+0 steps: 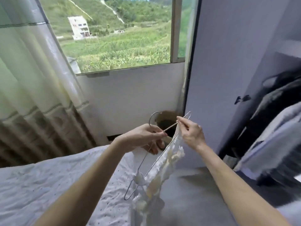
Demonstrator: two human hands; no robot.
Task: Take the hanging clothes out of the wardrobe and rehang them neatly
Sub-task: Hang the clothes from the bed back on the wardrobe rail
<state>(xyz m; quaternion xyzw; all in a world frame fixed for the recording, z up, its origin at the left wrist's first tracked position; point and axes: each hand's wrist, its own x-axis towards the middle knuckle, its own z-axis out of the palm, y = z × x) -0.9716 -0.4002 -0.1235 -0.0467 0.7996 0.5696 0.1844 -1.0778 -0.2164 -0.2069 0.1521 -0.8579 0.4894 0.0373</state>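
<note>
A thin metal wire hanger (143,162) tilts in front of me, its hook up near the wall. My left hand (143,137) grips it just below the hook. A white and pale yellow lacy garment (164,165) dangles from the hanger's upper arm down toward the bed. My right hand (190,132) pinches the garment's thin strap against the hanger's right end. At the right, the open wardrobe (267,111) holds dark and grey clothes (276,128), blurred.
A bed with a white dotted sheet (48,185) fills the lower left. The lilac wardrobe door (228,79) stands open ahead on the right. A window (114,38) and a pale curtain (32,87) lie beyond. A brown basket (167,118) sits under the window.
</note>
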